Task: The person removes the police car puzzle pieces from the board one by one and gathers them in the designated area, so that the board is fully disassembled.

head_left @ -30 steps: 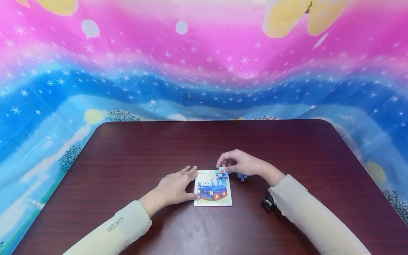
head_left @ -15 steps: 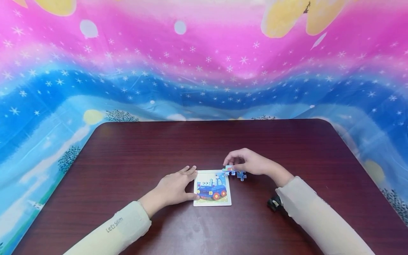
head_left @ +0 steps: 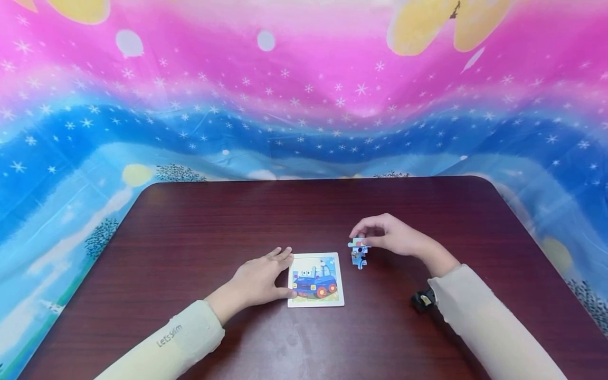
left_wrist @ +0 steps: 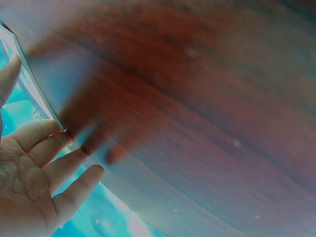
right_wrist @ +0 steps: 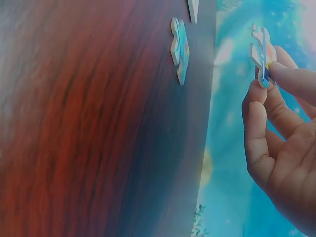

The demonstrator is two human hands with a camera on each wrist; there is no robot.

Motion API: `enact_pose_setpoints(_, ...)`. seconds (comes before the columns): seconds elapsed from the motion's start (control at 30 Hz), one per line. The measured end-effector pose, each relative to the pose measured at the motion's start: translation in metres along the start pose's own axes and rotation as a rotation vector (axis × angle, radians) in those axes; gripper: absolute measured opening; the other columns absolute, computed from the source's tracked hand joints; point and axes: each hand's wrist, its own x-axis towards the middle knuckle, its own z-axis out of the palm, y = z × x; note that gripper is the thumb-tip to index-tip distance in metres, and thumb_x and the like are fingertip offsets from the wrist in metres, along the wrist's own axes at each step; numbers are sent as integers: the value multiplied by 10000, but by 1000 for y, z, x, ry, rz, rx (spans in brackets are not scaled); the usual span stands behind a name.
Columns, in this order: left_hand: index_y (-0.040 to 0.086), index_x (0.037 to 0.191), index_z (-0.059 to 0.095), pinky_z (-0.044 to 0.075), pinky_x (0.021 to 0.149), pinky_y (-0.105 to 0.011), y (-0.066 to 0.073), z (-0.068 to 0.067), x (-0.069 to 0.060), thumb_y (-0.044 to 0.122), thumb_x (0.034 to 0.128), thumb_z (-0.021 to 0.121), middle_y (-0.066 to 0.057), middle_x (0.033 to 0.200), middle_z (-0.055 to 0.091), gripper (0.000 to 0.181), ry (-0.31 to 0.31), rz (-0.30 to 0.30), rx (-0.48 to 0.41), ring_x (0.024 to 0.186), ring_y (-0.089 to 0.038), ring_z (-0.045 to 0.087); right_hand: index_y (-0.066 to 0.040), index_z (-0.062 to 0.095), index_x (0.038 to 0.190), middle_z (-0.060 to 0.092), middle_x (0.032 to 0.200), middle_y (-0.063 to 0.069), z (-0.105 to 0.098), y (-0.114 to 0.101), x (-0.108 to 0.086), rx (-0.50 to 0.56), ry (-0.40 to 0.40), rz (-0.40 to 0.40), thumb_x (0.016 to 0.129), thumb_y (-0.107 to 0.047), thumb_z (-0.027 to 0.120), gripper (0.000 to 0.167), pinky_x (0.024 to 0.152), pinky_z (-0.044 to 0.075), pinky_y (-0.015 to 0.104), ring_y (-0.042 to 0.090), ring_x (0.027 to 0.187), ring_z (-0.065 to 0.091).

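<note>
A square puzzle board (head_left: 315, 304) with a white border and a blue car picture lies flat on the table. My left hand (head_left: 256, 279) rests at its left side, fingers extended, the thumb on the lower left border. In the left wrist view, the straight fingers (left_wrist: 74, 190) lie along the board's edge. Between thumb and fingers, my right hand (head_left: 399, 237) pinches a jigsaw piece (right_wrist: 269, 52) with light blue and red on it, raised off the table. A second blue jigsaw piece (right_wrist: 181, 54) lies on the table just right of the board, partly covered in the head view.
The dark red-brown table (head_left: 228, 216) reaches back to a colourful printed cloth (head_left: 304, 105) hanging behind and beside it. A small black object (head_left: 423, 301) is at the right sleeve's cuff.
My right hand has moved right and slightly away from me, carrying the jigsaw piece off the board's upper right corner. The left hand has stayed by the board.
</note>
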Motion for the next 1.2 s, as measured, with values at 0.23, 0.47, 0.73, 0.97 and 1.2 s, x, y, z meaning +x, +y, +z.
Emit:
enact_pose_setpoints(0.23,85,1456,509,482,1040,-477,0,1,-1,532,813,758,-47,1569,423,822,0,1,-5,1473,-262,376,-72,720,1126,734,1040,10,-7,5,-10,-17,24,57,928,-25,654,214,788,512,263,133,902,598)
enact_pose_setpoints(0.47,87,1453,513,489,1030,-481,-1,1,-1,532,809,761,-48,1565,429,821,-1,0,-5,1468,-261,386,-51,716,1120,710,992,32,-11,13,-19,-28,28,46,927,-2,640,213,733,492,262,133,870,576)
enact_pose_setpoints(0.73,94,1451,517,493,1025,-477,-1,2,0,533,806,762,-39,1563,433,818,3,-5,3,1469,-250,386,-76,723,1126,664,934,16,-12,20,-25,-27,3,86,931,23,616,244,700,485,259,134,835,561)
enact_pose_setpoints(0.97,87,1451,516,491,1030,-468,0,1,-1,531,805,765,-42,1564,432,822,4,-8,1,1468,-254,387,-70,723,1111,664,906,35,-13,26,-28,-7,-30,84,923,29,627,233,666,479,248,135,794,556)
enact_pose_setpoints(1.2,90,1453,514,483,1035,-493,0,1,0,532,809,761,-41,1566,428,820,1,-8,4,1470,-253,384,-49,721,1095,666,894,72,-11,28,-30,30,-58,97,911,50,626,229,647,475,234,140,784,560)
